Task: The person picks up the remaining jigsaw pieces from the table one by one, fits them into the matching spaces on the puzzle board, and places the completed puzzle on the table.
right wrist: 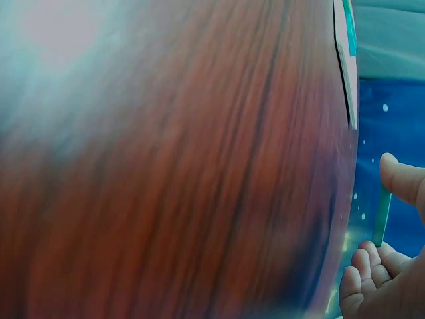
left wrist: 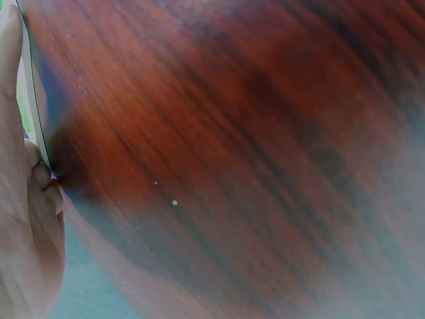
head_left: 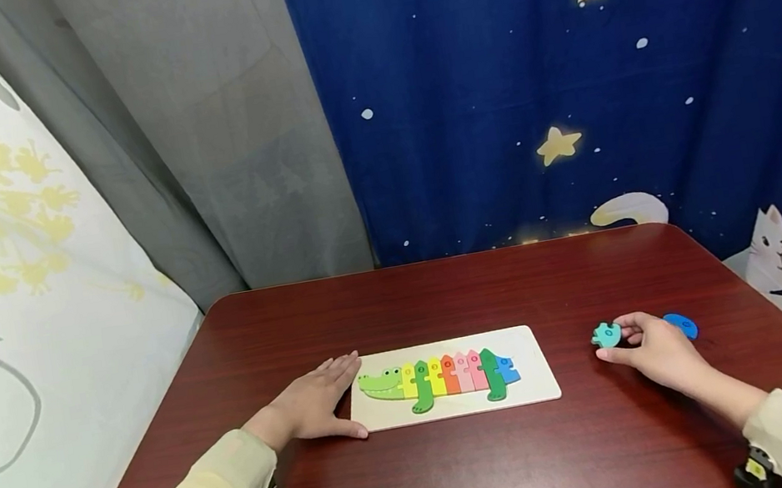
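A pale wooden puzzle board (head_left: 462, 413) lies on the table, bearing a crocodile made of bright jigsaw pieces (head_left: 449, 375), green head to the left and a blue piece (head_left: 506, 370) at the right end. My left hand (head_left: 314, 401) rests at the board's left edge, fingers extended and thumb apart; the left wrist view shows that hand (left wrist: 33, 232) against the edge. Right of the board, my right hand (head_left: 655, 349) pinches a teal puzzle piece (head_left: 606, 335) between thumb and fingers. In the right wrist view the teal piece (right wrist: 382, 216) appears edge-on, clear of the tabletop.
Just beyond my right hand lies a blue puzzle piece (head_left: 682, 325), partly hidden by the hand. The dark reddish wooden table (head_left: 471, 476) has rounded far corners. Behind it hang a grey curtain (head_left: 215, 135) and a blue starry curtain (head_left: 475, 96); white patterned fabric (head_left: 72, 342) hangs at left.
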`<state>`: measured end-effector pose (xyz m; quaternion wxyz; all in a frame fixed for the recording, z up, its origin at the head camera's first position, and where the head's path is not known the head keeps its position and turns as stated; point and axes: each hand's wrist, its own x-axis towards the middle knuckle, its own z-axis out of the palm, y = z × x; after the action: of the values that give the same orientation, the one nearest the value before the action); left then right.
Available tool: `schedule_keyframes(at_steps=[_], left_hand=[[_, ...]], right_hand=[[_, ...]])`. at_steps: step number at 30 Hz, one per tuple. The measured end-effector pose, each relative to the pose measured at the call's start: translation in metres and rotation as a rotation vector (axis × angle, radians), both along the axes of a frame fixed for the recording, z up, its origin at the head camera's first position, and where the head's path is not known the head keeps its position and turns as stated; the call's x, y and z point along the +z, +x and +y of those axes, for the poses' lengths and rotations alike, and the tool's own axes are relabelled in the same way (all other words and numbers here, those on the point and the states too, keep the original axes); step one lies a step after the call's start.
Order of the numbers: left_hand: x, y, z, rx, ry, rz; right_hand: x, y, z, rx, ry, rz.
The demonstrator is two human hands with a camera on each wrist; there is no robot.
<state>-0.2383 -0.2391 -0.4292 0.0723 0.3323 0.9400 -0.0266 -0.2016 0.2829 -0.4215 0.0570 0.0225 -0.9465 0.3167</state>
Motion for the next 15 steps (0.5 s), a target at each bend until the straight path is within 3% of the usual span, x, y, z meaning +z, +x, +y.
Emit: schedule_keyframes(at_steps=[7, 15], left_hand=[[-0.002, 0.001, -0.001, -0.018, 0.021, 0.014], [-0.002, 0.001, -0.001, 0.012, 0.009, 0.012]], right_hand=[[-0.003, -0.006, -0.018, 0.02, -0.027, 0.003], [-0.006, -0.011, -0.038, 0.031, -0.061, 0.003]])
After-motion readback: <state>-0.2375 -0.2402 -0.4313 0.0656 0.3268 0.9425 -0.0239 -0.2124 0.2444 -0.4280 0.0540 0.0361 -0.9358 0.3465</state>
